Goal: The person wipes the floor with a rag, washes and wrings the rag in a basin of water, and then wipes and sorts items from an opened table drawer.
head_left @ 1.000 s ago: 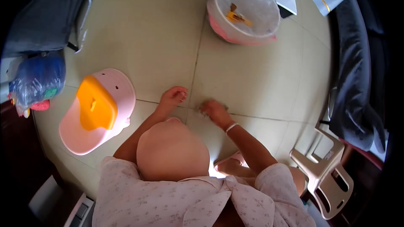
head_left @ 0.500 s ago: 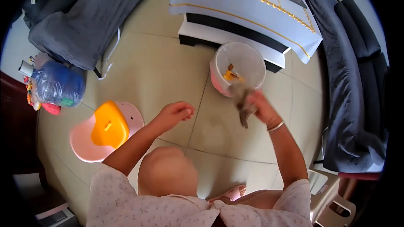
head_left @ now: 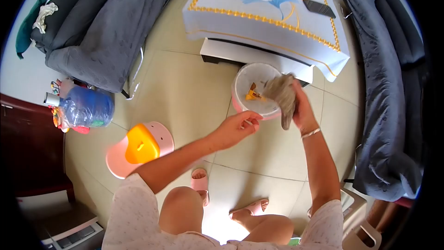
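Observation:
A round trash bin [head_left: 244,73] with a pale liner and pink outside stands on the floor, and yellow and brown scraps [head_left: 253,93] lie inside. My left hand [head_left: 237,128] is at the bin's near rim, its fingers curled and closed against the edge. Over the bin's right side, my right hand [head_left: 303,111] grips a limp grey-brown item [head_left: 282,95] that looks like a rag. Motion blurs it, so its exact kind is hard to tell. Part of it hangs down outside the rim.
Behind the bin is a low table [head_left: 277,32] with a white-and-gold cloth. A pink-and-yellow child's potty [head_left: 143,143] sits to the left, near a wrapped blue water bottle [head_left: 88,106]. Grey-covered sofas [head_left: 384,111] flank both sides; a beige plastic chair [head_left: 354,213] is at lower right.
My left hand has moved right to the bin's rim. My right hand has raised the grey-brown item up and over the bin's right side. The camera view has shifted.

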